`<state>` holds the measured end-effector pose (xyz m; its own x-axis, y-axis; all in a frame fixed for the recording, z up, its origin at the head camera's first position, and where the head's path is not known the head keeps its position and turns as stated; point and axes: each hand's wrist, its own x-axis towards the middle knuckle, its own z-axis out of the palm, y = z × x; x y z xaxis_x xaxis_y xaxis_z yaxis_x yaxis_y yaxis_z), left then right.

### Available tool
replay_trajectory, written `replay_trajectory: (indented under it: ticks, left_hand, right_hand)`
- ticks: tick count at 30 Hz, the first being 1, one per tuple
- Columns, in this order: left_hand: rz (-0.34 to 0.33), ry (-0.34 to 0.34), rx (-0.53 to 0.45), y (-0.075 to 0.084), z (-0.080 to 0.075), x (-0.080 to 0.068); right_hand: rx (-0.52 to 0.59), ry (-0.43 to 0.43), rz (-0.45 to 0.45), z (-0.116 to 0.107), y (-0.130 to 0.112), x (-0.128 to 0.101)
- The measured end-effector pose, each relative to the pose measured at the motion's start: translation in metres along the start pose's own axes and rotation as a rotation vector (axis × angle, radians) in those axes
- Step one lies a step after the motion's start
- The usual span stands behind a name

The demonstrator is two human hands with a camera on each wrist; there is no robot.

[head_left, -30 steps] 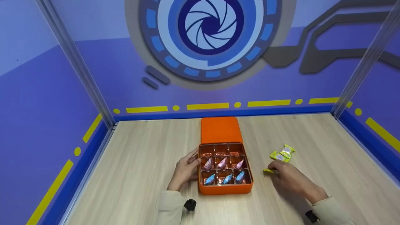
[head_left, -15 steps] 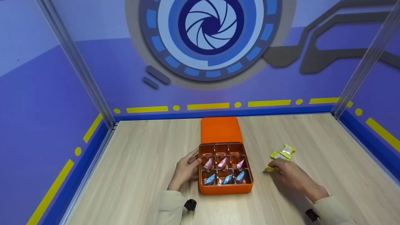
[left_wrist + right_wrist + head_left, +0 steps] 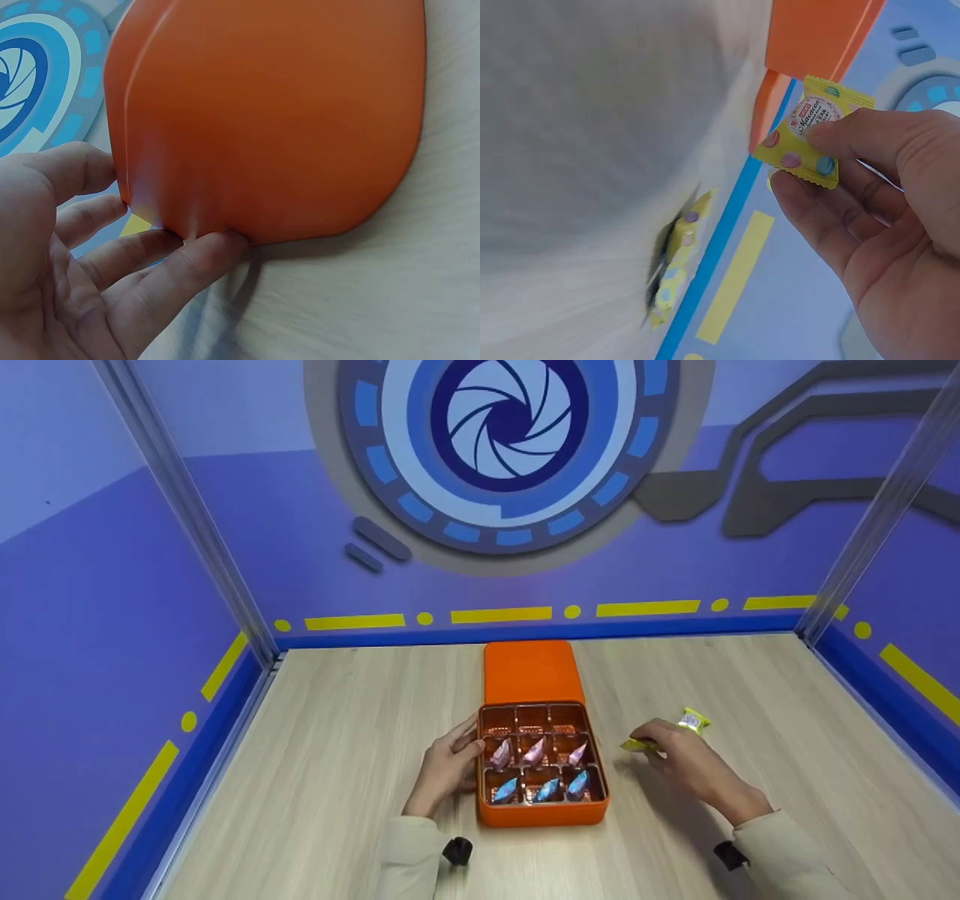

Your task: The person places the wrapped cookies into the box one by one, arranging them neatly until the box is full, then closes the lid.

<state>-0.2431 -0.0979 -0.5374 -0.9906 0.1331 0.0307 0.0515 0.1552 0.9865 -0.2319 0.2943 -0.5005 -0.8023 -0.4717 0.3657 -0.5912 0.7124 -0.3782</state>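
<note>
Left hand (image 3: 447, 766) rests flat-fingered against the orange box (image 3: 541, 802) on the bench (image 3: 337, 750). 6 of 9 slots look filled, back row of 3 empty. Right hand (image 3: 679, 755) pinches a yellow candy (image 3: 637, 745), lifted just right of the box; more candy (image 3: 694, 721) waits behind.

left hand (image 3: 448, 765): bare, no rings or gloves as far as I can see
right hand (image 3: 686, 761): bare too, nothing on the fingers (image 3: 859, 139)
left sleeve (image 3: 406, 859): long, cream/beige, soft-looking fabric, cuff ends right at the wrist
right sleeve (image 3: 784, 859): same cream/beige, cuff a bit bunched up
left wrist gadget (image 3: 456, 851): small black roundish thing sitting at the cuff
right wrist gadget (image 3: 727, 855): matching black bit, looks strapped on, too small to make out more
</note>
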Motion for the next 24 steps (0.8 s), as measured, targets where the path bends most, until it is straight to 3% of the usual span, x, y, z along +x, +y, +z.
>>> replay_trajectory:
  ticks: [7,18,24]
  left_hand:
    - [0.038,-0.011,0.014,-0.001,-0.001,0.001]
    - [0.005,0.007,0.014,-0.002,0.0,0.003]
    - [-0.003,0.001,-0.005,-0.002,0.001,0.003]
  right_hand:
    - [-0.005,0.067,-0.078,0.0,-0.005,0.014]
    - [-0.033,0.023,-0.035,-0.003,-0.014,0.037]
    - [-0.015,0.001,-0.063,-0.002,-0.019,0.049]
